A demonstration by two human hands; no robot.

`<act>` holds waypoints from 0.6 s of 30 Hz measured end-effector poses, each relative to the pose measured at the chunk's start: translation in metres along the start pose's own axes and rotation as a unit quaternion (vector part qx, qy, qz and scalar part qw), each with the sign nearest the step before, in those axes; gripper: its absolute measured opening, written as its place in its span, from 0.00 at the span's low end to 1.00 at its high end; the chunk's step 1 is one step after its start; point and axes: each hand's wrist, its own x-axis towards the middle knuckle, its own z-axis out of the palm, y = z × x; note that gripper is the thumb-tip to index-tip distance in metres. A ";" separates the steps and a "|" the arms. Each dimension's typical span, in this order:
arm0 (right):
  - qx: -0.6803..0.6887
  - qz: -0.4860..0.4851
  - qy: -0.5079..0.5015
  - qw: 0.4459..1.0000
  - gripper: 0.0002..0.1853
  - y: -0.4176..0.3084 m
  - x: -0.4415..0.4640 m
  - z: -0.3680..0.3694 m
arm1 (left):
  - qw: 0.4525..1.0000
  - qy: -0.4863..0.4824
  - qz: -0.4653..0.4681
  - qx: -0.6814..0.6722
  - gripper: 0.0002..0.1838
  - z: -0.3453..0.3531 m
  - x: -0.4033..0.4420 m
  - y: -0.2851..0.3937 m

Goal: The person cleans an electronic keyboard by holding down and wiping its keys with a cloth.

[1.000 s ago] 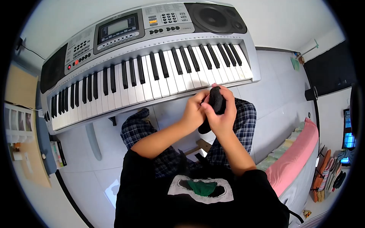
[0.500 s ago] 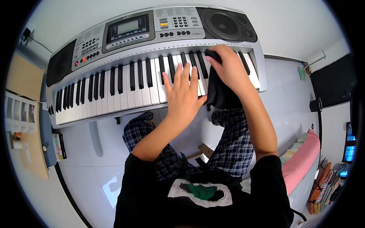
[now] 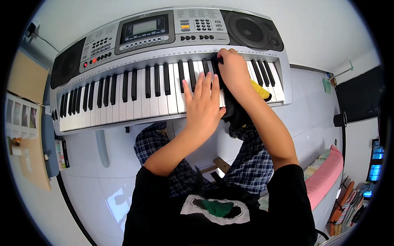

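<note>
A silver electronic keyboard point(image 3: 172, 49) stands across the view, its black and white keys towards me. My left hand point(image 3: 203, 104) lies flat on the white keys right of the middle, fingers spread, holding nothing. Farther right, my right hand point(image 3: 234, 69) is closed on a black cloth point(image 3: 234, 111) at the back of the keys. The cloth hangs over the front edge between my hands, and a yellow part of it shows right of my right wrist. My right fingertips are partly hidden.
Below the keyboard are my knees in checked trousers point(image 3: 250, 164) and a brown box point(image 3: 221, 165). A pink cushion point(image 3: 326, 176) lies at the right, near piled clothes point(image 3: 349, 205). At the left stands a wooden desk point(image 3: 35, 151).
From bunched between both hands above my lap, the black cloth has gone onto the keys. My left hand has let go and opened flat. Lately my right hand shifted slightly left, and yellow cloth appeared.
</note>
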 end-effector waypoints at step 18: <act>0.058 0.036 -0.239 0.969 0.18 -0.005 -0.012 -0.051 | 1.000 0.031 -0.002 0.003 0.48 0.003 -0.002 -0.006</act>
